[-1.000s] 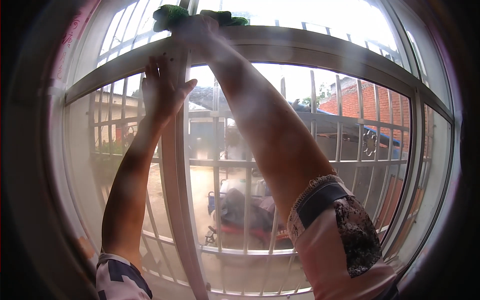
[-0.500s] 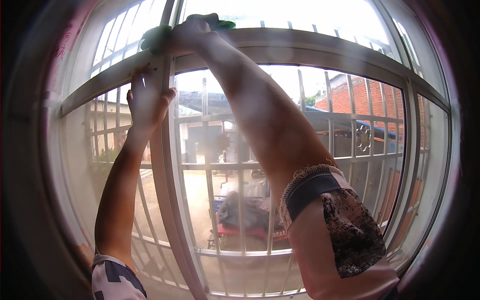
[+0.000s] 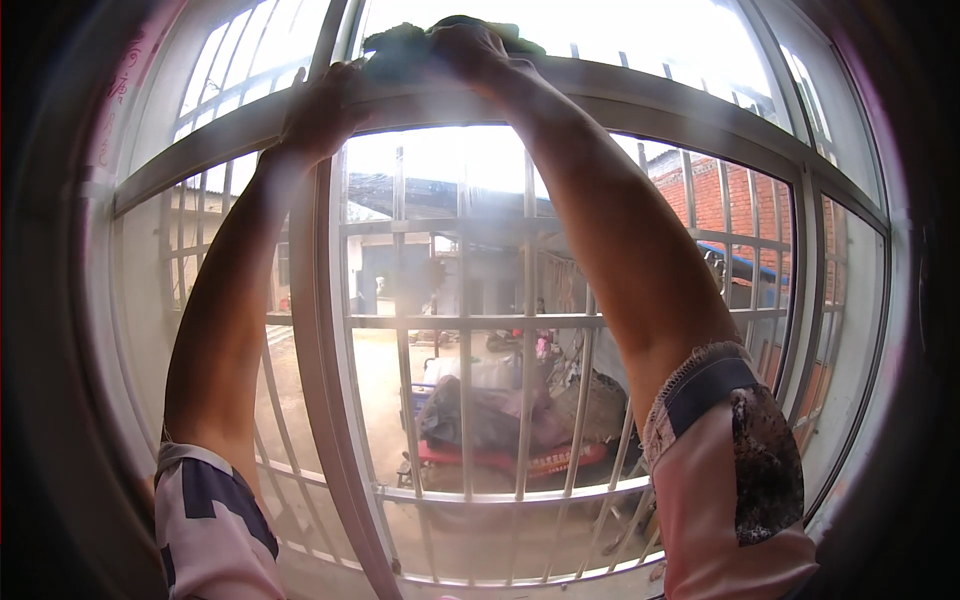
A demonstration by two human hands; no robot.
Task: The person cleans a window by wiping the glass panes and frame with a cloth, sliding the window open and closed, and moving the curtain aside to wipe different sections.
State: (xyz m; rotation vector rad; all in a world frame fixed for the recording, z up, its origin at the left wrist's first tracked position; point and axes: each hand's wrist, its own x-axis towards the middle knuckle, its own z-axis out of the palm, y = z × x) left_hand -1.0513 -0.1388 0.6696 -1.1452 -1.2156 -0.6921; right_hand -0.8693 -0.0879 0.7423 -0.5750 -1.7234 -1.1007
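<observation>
My right hand is closed over a dark green cloth and presses it along the top of the window's crossbar. Parts of the cloth stick out on both sides of the hand. To the left, my left hand grips the window frame where the crossbar meets the upright post. Its fingers bend over the bar's upper edge, and their tips are partly hidden. Both arms are raised.
Behind the glass stands a grid of metal security bars. Outside are a loaded red cart, a brick wall and a roofed shed. A pale window reveal borders the left side.
My right hand has slid the green cloth to the right along the crossbar. My left hand has risen from the upright post onto the crossbar and bent its fingers over it.
</observation>
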